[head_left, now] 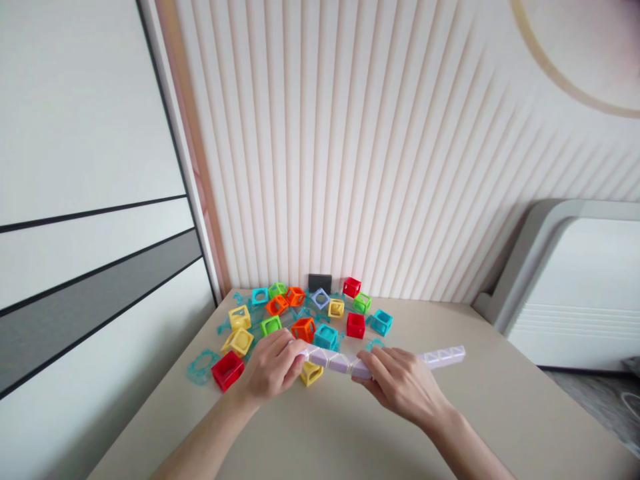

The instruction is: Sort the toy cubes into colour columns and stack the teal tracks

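We grip a lilac strip (335, 361) low over the counter (500, 413).
Beige counter vs. ribbed wall; cube pile (305, 313) at the back, strip running L-R in front of it. Left hand (273, 370): fingers closed round the strip's L end. Right hand (403, 383): fingers pinch it past mid, R end free. Yellow cube (311, 373) sits beneath.

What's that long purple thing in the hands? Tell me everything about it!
The strip is a pale lilac chain of wedge-shaped pieces, plastic by its look, with triangle faces. It runs nearly straight, dipping mid-way, in front of the cubes. The left hand grips one end, the right hand the middle; the other end sticks out free.
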Tool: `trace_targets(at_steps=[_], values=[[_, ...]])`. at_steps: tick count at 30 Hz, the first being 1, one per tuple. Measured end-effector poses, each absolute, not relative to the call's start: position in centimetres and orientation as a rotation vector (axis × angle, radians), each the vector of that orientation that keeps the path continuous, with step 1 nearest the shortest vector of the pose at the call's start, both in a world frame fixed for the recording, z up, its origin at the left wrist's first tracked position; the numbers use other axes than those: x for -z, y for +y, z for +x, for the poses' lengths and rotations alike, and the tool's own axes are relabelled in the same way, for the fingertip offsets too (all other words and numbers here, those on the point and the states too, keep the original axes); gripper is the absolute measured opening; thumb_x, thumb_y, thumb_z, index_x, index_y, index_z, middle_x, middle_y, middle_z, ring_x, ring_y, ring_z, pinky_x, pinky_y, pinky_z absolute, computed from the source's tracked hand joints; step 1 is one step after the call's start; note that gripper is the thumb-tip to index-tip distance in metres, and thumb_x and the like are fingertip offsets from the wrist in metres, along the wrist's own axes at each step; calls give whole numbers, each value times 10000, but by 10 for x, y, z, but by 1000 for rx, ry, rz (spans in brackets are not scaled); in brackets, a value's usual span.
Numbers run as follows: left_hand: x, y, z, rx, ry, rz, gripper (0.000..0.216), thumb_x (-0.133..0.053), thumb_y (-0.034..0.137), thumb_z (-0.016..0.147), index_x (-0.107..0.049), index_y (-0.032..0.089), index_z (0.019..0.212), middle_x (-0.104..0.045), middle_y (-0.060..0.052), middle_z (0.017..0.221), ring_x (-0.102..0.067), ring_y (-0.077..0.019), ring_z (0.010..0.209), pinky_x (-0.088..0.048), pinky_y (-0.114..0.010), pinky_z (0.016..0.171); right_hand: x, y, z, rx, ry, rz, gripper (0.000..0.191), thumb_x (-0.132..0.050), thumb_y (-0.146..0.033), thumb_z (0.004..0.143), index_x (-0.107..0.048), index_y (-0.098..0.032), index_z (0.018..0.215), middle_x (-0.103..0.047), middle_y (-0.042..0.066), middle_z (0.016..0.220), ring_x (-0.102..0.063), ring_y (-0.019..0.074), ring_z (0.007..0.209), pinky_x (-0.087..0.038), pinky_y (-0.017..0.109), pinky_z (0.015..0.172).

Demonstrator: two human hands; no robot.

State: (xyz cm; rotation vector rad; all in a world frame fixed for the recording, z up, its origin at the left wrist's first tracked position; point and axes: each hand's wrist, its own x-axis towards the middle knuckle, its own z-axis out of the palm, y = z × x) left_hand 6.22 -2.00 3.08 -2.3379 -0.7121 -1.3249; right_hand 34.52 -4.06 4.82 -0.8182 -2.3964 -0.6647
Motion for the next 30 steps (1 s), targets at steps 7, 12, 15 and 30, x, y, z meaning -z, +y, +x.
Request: trace_targets(at_steps=[7, 12, 15, 30], values=[[-36, -34, 67, 1537, -623, -2319, 148, -431, 119, 904, -564, 182, 881, -616, -8, 614, -554, -154, 514, -429, -282, 538, -53, -42, 351, 671, -2474, -602, 262, -487, -366, 1029, -572, -141, 1133, -592, -12, 642, -522, 139, 508, -317, 301, 498], [-29, -34, 69, 1395, -753, -2346, 120, -469, 103, 892, -563, 176, 884, -561, -1, 602, -506, -145, 490, -374, -281, 502, -52, -43, 350, 577, -2551, -819, 331, -385, -442, 1057, -577, -173, 1035, -636, -3, 665, -573, 141, 523, -271, 309, 491], [-27, -33, 70, 1306, -856, -2349, 118, -468, 106, 910, -560, 176, 889, -526, 6, 599, -505, -144, 500, -373, -276, 509, -49, -44, 349, 528, -2602, -941, 379, -361, -489, 1053, -567, -194, 933, -651, -5, 655, -563, 137, 494, -229, 313, 485], [-34, -41, 64, 1183, -496, -2482, 131, -445, 169, 868, -574, 187, 857, -523, 0, 578, -486, -162, 515, -411, -299, 531, -48, -42, 356, 300, -2648, -757, 616, -161, -583, 1041, -557, -200, 766, -575, 4, 577, -462, 138, 460, -194, 334, 513]])
